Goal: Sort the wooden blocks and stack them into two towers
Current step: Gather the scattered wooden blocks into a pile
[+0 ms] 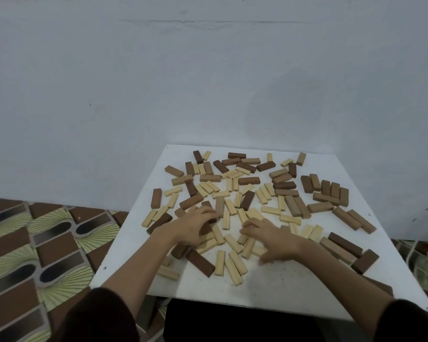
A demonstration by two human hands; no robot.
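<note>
Light was dim, cool and flat; shadows on the white table [294,290] were faint; the right hand [274,240] above it blurred slightly.

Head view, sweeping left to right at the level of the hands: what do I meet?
Green-and-brown patterned floor → left hand → right hand → dark brown rectangular wooden block

White desk [294,287] lower right; pale blue-grey wall [158,82] across upper frame; brown-green patterned floor [35,243] lower left.
</note>
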